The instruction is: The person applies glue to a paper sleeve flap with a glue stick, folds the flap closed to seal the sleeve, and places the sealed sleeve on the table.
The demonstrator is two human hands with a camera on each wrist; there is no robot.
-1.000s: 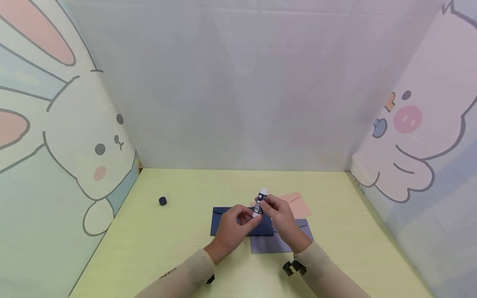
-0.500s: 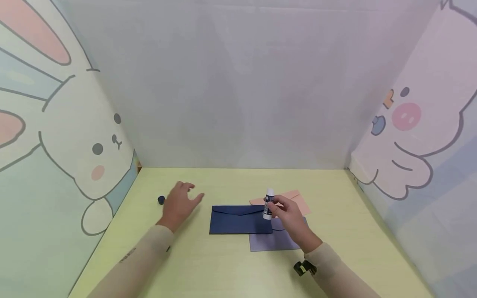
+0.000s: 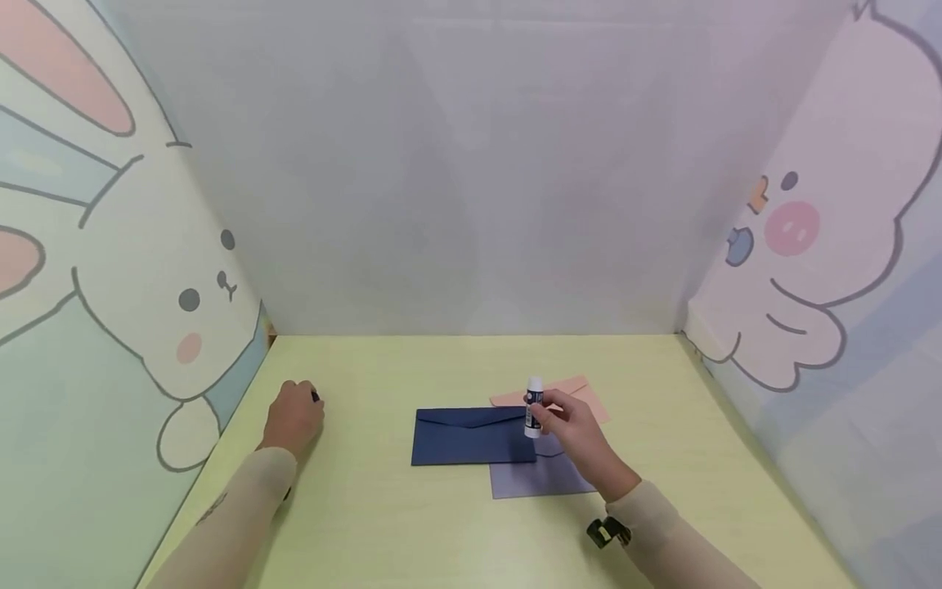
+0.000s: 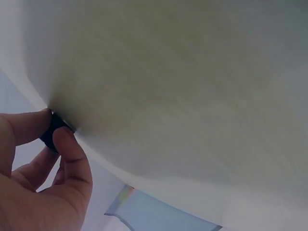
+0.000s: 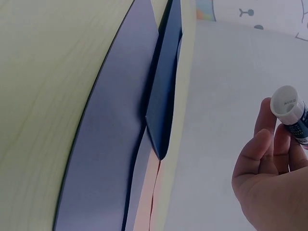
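Note:
At the left of the table, my left hand (image 3: 294, 415) pinches a small dark cap (image 4: 53, 134) between thumb and fingers, close over the tabletop. In the head view most of the cap is hidden by the hand. My right hand (image 3: 581, 433) holds a glue stick (image 3: 534, 409) upright, white at both ends with a dark blue label. The right wrist view shows the round white base of the glue stick (image 5: 287, 106) tipped toward the camera. Below and left of it lies a navy envelope (image 3: 471, 438), its pointed flap along the far side.
Under the navy envelope's right end lies a purple envelope (image 3: 533, 481). A peach envelope (image 3: 592, 401) sticks out behind, partly covered by the right hand. The pale yellow table (image 3: 368, 523) ends at a grey back wall (image 3: 471, 204), with cartoon-printed panels on both sides.
My left hand has left the glue stick, travelled left across the table and taken hold of the dark cap. The right hand has shifted slightly right, with the glue stick now more upright.

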